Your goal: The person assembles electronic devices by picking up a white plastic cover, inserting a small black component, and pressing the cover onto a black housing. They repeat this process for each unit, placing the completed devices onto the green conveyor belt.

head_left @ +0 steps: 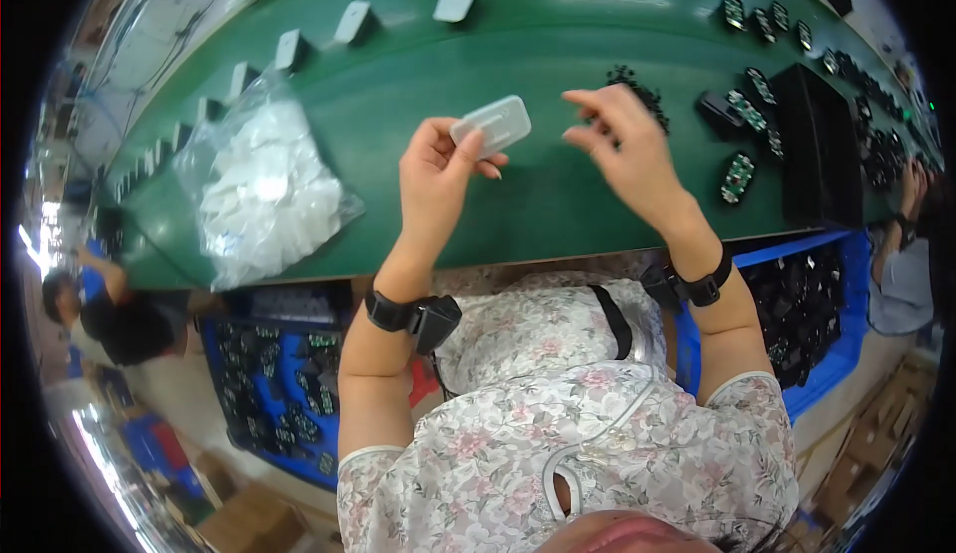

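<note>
While the left hand [434, 161] is grasping a translucent white plastic cover [501, 121], its thumb is pressing on the upper face and its fingers are supporting from behind, a hold that is probably leaving most of that face in view. The cover is hanging above the middle of the green workbench [548, 226], back from the near edge. The right hand [627, 140] is hovering by a heap of small black parts [652, 103], thumb and index finger parted, with nothing visible between the 2. Toward the left end, a clear bag of white plastic pieces [271, 195] is lying by the near edge, presumably for easy access. White casings [456, 0] are standing along the far edge, perhaps spaced to stay separate. Toward the right end, green circuit boards [738, 177] are lying beside a black bin [815, 155], seemingly grouped within reach.
</note>
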`<state>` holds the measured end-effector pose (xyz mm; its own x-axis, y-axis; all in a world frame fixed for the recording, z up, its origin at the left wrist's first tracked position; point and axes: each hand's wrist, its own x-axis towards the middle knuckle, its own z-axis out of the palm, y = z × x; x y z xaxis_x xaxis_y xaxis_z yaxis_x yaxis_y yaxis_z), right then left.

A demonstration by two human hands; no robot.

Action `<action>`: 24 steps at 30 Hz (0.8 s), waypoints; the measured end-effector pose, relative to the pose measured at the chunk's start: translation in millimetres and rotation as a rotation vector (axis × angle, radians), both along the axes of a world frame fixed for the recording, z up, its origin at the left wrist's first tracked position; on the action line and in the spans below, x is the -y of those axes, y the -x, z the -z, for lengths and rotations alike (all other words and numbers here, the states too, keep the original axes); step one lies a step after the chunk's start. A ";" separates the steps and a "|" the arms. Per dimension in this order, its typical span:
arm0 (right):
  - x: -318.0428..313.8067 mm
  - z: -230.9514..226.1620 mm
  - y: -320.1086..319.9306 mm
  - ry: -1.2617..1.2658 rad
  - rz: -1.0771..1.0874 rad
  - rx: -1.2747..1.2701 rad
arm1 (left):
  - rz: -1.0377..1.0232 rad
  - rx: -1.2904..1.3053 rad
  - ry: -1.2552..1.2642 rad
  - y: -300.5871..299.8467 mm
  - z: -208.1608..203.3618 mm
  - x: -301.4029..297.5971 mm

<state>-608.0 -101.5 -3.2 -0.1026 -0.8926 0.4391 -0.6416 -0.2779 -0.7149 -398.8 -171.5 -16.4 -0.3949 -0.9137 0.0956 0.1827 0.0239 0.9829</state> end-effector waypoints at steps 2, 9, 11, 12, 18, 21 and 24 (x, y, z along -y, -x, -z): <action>-1.2 7.2 41.5 0.068 0.289 -0.118 | 0.029 -0.029 -0.037 23.6 -11.1 15.8; 27.9 38.5 89.8 -0.100 0.467 -0.238 | 0.015 -0.109 -0.098 88.7 -0.2 59.6; 44.9 40.7 85.8 -0.106 0.442 -0.252 | 0.006 -0.114 -0.108 92.1 13.3 61.9; 49.5 40.6 83.8 -0.110 0.442 -0.252 | 0.021 -0.117 -0.141 90.9 22.6 61.0; 58.1 28.7 70.6 -0.246 0.229 -0.232 | 0.076 -0.060 -0.262 81.7 15.9 49.4; 49.9 30.9 69.1 -0.133 0.152 -0.294 | 0.095 -0.058 -0.284 83.8 11.8 43.1; 48.0 27.3 75.0 -0.141 0.167 -0.271 | 0.086 -0.054 -0.245 87.0 12.2 39.4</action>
